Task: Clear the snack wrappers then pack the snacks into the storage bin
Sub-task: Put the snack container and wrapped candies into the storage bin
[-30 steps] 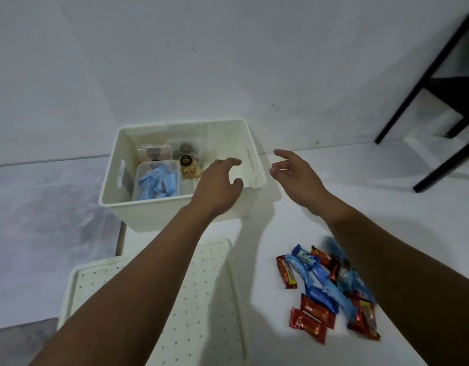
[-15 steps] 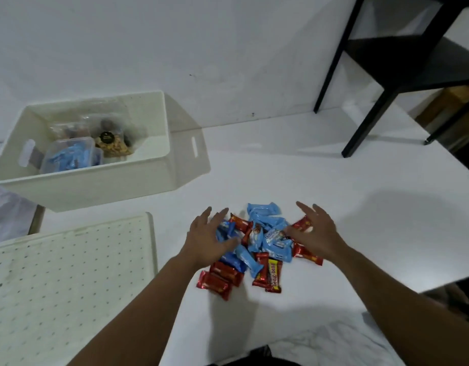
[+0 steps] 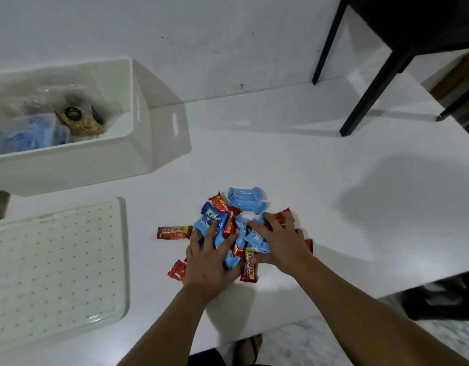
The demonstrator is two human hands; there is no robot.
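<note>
Both hands pressed onto a heap of wrapped snacks at the middle of the frame.

The left hand (image 3: 207,262) and right hand (image 3: 280,243) lie fingers spread over the snack pile (image 3: 241,220), covering much of it; whether either actually grips a bar I cannot tell. The storage bin (image 3: 69,165) sits upper left, cut off by the edge, its contents blurred. Its lid (image 3: 56,262) lies below it.

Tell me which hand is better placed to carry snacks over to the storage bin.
Left. The left hand is on the bin's side of the snack pile; the storage bin sits far left, farther from the right hand.
</note>
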